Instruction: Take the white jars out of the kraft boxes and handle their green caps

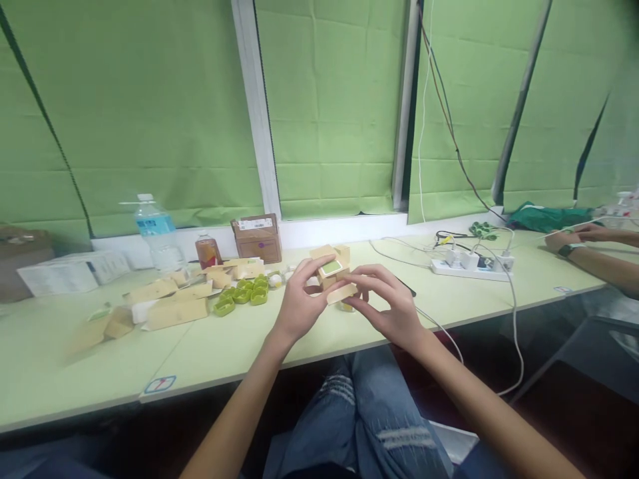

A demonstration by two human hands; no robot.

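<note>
Between my hands, above the table's front part, is a small tan cardboard box (329, 278) with a green and white label and its flaps raised. My left hand (302, 296) grips the box from the left, thumb and fingers around it. On the right, my right hand (387, 303) pinches a lower flap of the same box with thumb and fingertips. Something small and yellowish shows just under the box, too hidden to name. Left of my hands lie several green plastic pieces (243, 293) and a few whitish round items (275, 280).
Flattened tan boxes (177, 309) are heaped on the left of the table (210, 359). Behind stand a water bottle (158, 233), a reddish drink bottle (208, 251) and a brown carton (257, 238). A power strip (472, 269) with cables lies right; another person's hands (569, 239) are farther right.
</note>
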